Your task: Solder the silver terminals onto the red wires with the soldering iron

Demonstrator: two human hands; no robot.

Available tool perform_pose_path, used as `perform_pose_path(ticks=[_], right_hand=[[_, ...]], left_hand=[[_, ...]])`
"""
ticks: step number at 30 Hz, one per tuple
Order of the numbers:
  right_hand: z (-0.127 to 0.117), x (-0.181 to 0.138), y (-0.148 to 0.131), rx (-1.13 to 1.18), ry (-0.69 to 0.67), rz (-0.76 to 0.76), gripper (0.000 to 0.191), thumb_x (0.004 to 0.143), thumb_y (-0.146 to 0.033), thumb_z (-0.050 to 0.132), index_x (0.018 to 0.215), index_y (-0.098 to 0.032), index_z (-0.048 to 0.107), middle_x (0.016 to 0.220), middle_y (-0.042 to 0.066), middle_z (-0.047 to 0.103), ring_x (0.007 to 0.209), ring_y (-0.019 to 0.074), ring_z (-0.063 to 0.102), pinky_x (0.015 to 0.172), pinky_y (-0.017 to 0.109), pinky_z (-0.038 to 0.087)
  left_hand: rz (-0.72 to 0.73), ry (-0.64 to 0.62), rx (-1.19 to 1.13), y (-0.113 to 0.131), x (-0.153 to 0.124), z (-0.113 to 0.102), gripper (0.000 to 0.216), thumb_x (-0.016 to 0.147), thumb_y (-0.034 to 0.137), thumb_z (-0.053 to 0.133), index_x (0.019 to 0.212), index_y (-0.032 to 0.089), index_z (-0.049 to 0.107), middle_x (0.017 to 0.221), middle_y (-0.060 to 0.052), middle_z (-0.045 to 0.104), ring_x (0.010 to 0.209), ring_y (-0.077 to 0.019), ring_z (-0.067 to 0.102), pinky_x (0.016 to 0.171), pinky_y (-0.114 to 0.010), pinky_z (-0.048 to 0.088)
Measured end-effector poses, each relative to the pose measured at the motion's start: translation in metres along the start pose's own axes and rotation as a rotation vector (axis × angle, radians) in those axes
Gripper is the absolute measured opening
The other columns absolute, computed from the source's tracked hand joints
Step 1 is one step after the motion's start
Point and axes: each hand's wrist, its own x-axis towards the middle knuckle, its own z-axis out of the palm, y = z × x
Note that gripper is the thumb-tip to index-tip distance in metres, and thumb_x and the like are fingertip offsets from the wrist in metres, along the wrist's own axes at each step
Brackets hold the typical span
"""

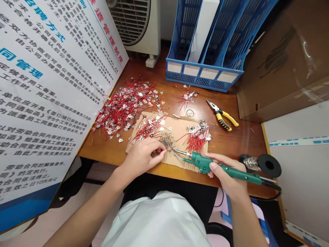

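Observation:
My left hand (147, 154) pinches a thin red wire (169, 150) over the scorched part of a cardboard sheet (177, 125). In my right hand (227, 171) is a green soldering iron (203, 162) with a feed tube beside its metal tip. The tip meets the small silver piece at the wire's end; whether they are joined there is too small to tell. On the cardboard, red wires with metal tabs (150, 127) lie to the left, and a denser bunch of the same wires (197, 139) lies to the right.
A large heap of red wires with tabs (123, 106) covers the table's left side. A few more wires (188, 96) lie near the blue file rack (203, 73). Yellow-handled pliers (223, 116) and a solder spool (268, 165) are at right. A printed board (51, 96) stands left, a brown box (280, 65) right.

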Motion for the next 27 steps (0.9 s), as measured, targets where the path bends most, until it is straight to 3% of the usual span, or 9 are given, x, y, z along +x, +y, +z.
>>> perform_pose_path(ticks=[15, 27], right_hand=[[-0.0002, -0.0016, 0.0039, 0.027, 0.008, -0.019, 0.023, 0.094, -0.028, 0.085, 0.114, -0.028, 0.095, 0.067, -0.001, 0.073, 0.056, 0.0167, 0.071, 0.057, 0.028, 0.057], [0.0076, 0.0028, 0.0034, 0.384, 0.158, 0.014, 0.019, 0.091, -0.029, 0.089, 0.109, -0.028, 0.096, 0.083, 0.006, 0.084, 0.053, 0.0151, 0.066, 0.049, 0.027, 0.050]], left_hand=[[-0.008, -0.003, -0.005, -0.0005, -0.0005, 0.0010, 0.011, 0.102, 0.015, 0.073, 0.095, 0.021, 0.080, 0.085, 0.000, 0.079, 0.076, -0.0171, 0.070, 0.074, -0.028, 0.052], [-0.001, -0.001, 0.031, -0.0007, -0.0030, 0.0000, 0.011, 0.103, 0.017, 0.074, 0.095, 0.021, 0.079, 0.084, -0.001, 0.078, 0.076, -0.0183, 0.071, 0.073, -0.030, 0.052]])
